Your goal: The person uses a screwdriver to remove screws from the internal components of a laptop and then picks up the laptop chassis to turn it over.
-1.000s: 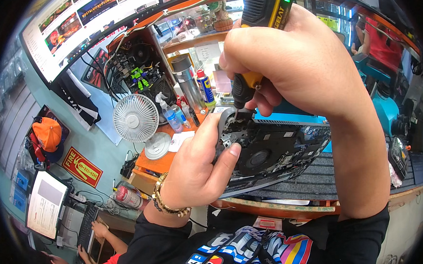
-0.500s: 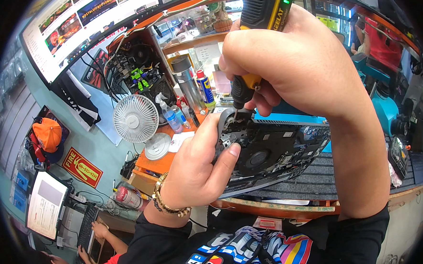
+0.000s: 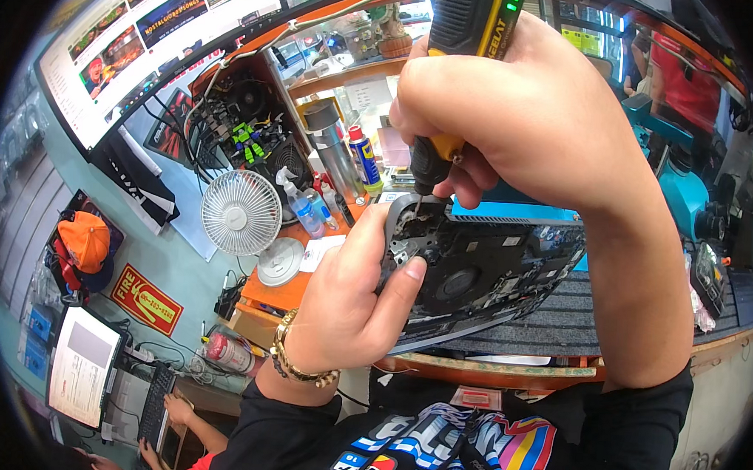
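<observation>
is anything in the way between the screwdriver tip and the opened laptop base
Nothing visible. The right hand holds the electric screwdriver upright, its bit coming down on the corner of the opened laptop base. The left hand grips that corner from the side, thumb just below the bit, not under it.

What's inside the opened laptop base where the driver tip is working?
Inside the laptop base: a round fan, dark board parts, a metal bracket by the left hand thumb. The right hand and electric screwdriver cover the top corner.

Bottles (image 3: pixel 314 210) and a small fan (image 3: pixel 240 213) crowd the bench left of the opened laptop (image 3: pixel 485 270); the grey mat (image 3: pixel 559 317) to its right lies open.
</observation>
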